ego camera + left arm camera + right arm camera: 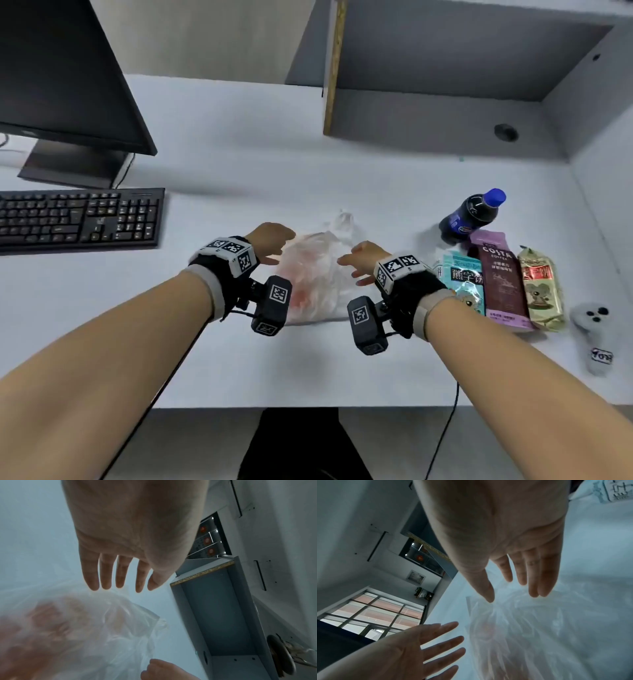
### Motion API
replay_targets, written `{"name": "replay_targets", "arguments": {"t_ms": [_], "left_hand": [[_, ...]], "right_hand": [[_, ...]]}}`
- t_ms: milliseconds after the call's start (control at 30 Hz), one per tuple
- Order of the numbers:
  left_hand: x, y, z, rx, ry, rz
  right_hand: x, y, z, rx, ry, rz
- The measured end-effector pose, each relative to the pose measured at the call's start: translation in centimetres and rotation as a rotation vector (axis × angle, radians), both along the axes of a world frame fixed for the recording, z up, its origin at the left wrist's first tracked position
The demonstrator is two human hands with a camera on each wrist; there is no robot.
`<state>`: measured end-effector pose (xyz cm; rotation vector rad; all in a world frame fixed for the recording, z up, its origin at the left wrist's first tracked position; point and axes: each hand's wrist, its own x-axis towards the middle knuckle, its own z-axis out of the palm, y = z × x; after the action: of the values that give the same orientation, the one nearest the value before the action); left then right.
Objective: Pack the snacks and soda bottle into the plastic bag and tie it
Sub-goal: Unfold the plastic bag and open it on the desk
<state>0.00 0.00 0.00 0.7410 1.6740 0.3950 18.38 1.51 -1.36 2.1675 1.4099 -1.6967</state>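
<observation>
We see the bag [318, 277] lying crumpled on the white table [239, 164], between our hands; its reddish print is blurred and we cannot read it. Our left hand [270, 240] and right hand [363, 260] hover at either side of it, fingers straight and spread, holding nothing; whether fingertips touch the plastic we cannot tell. To the right the bottle [471, 214] stands beside three snack packs [496, 284], well apart from the bag; the right wrist covers part of the teal pack. A grey controller [594, 332] lies further right. A keyboard [80, 217] and monitor [65, 78], cut off at the edge, sit left; a grey shelf [445, 68] rises behind.
</observation>
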Motion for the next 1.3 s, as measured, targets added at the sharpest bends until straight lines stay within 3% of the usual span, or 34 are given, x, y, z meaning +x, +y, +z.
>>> {"name": "replay_targets", "arguments": {"t_ms": [100,233,300,400,533,633,800,933,1000,1166,1233,1300], "left_hand": [[-0.4,-0.3,-1.2,0.008,0.048,0.026],[-0.8,-1.0,-2.4,-0.117,-0.061,0.133],[-0.7,-1.2,-2.2,-0.159,-0.130,0.187],[-1.2,-0.8,-2.1,-0.160,-0.101,0.253],[-2.2,0.2,-0.1,-0.165,-0.136,0.262],[-3.2,1.0,1.6,-0.126,-0.265,0.294],[-3.7,0.9,2.5,-0.088,-0.283,0.245],[-3.6,-0.4,0.5,-0.222,-0.048,-0.012],[-3.6,-1.2,-0.3,-0.315,-0.021,-0.114],[-2.5,-1.8,-1.7,-0.351,-0.076,-0.159],[-1.8,-1.7,-1.7,-0.361,-0.090,-0.172],[-1.4,-1.6,-2.1,-0.351,-0.048,-0.168]], "right_hand": [[-0.4,-0.2,-1.4,0.037,-0.072,-0.025],[-0.7,-0.6,-2.6,0.074,-0.080,0.016],[-0.9,-0.9,-2.5,0.134,0.004,0.026],[-1.3,-1.0,-1.3,0.276,0.182,0.043],[-1.7,-0.4,2.8,0.397,0.458,-0.041],[-1.4,-0.2,4.5,0.375,0.538,0.085],[0.1,-1.4,5.1,0.239,0.340,0.380],[1.5,-2.6,3.5,0.067,0.072,0.656],[2.3,-2.8,2.8,-0.052,0.025,0.733],[3.7,-2.8,2.1,-0.121,0.103,0.497],[4.5,-2.6,1.0,-0.193,0.113,0.265],[5.2,-2.3,-0.1,-0.199,0.136,-0.095]]}}
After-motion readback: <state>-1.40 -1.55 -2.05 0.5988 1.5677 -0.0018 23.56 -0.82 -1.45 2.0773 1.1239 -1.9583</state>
